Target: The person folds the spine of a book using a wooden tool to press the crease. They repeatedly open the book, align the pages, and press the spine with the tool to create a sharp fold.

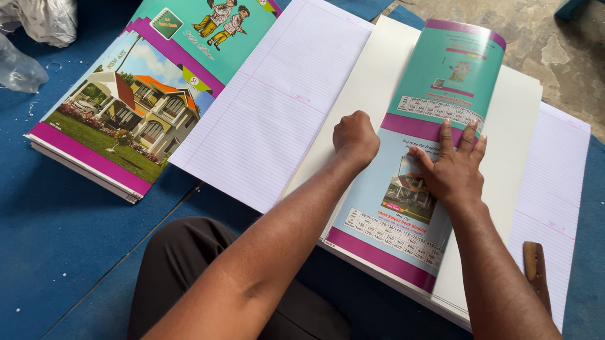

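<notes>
- Nearest the camera, at bottom centre, the person's dark-trousered knee (240, 305) rests on the blue mat (35, 259).
- The left hand (354, 138), clenched into an empty fist, presses the white board (375, 91) at centre.
- The right hand (451, 172) lies flat, fingers spread, on the glossy printed cover sheet (410, 217), gripping nothing.
- A stack of printed covers (122, 116) sits at upper left.
</notes>
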